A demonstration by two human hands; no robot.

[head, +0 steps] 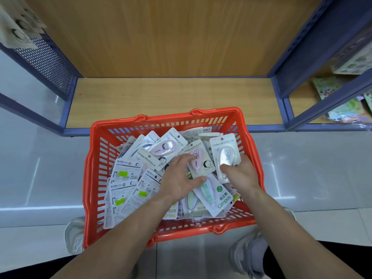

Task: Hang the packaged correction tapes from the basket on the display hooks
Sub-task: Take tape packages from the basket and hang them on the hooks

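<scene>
In the basket [161,119], the left hand [179,179] is grasping a pink pack [198,165]; the right hand [240,175] is gripping a white pack [224,153].

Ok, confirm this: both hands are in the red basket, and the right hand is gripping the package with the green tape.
Not quite. The head view shows the right hand gripping the package with the white tape. The green-tape package lies loose between the wrists. Both hands are indeed in the red basket, and the left hand holds a pink-tape package.
</scene>
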